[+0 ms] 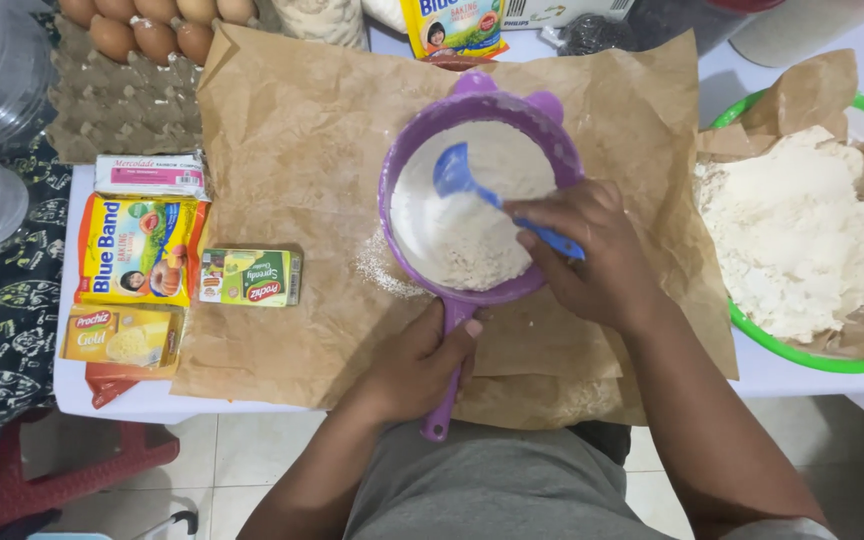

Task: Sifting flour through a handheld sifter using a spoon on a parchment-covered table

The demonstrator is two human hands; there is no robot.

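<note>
Head view, looking down: closest is the left hand (417,365); its fingers are curled tight around the purple handle of the sieve (480,195), which keeps the sieve steady and level over the brown paper (292,150). The right hand (587,255) is just past it; its fingers are pinched shut on the handle of a blue scoop (457,175), and the scoop's bowl rests in the white flour inside the sieve. A little flour (382,265) lies on the paper just beside the sieve's left rim; I think the paper is spread there to catch what falls and keep the white worktop (802,375) clean. Left of the paper lie small food packets (137,250), side by side and close enough to reach. To the right sits a green bowl (822,360) lined with paper and heaped with more flour. Farthest off, at the top left, brown eggs (157,25) sit in a grey tray.
</note>
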